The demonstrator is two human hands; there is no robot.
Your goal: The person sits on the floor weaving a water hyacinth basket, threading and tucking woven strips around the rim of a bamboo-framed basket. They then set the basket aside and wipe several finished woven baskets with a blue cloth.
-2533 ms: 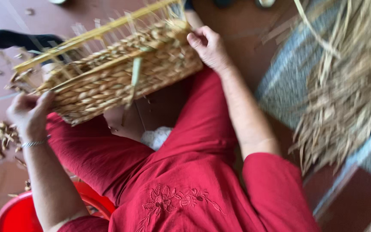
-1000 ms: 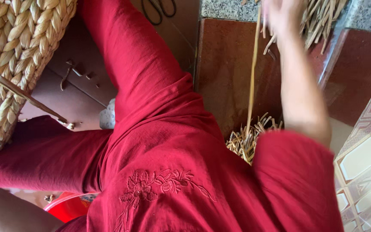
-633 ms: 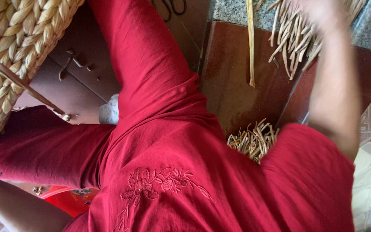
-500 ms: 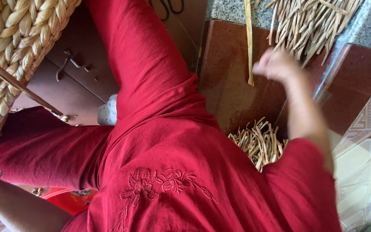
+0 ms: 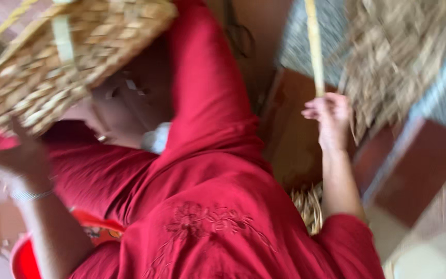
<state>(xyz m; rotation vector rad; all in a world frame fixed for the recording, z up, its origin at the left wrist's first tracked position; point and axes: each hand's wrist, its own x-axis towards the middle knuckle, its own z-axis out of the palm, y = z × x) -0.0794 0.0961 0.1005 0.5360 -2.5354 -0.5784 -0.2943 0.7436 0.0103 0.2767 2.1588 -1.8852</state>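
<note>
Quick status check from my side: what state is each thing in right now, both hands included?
woven basket: tilted, partly woven, held up.
left hand: grips the basket's lower edge.
right hand: closed on the pale strip.
pale strip: upright, straight, held at its lower end.
loose fibre pile: heaped, blurred.

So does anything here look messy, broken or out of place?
A little. The woven basket sits tilted on the lap, steadied by the left hand, with loose strand ends poking from its edge. Dried straw-coloured strands lie scattered on the floor beside the leg. The right hand grips one pale strand. The picture is blurred; no damage shows.
</note>
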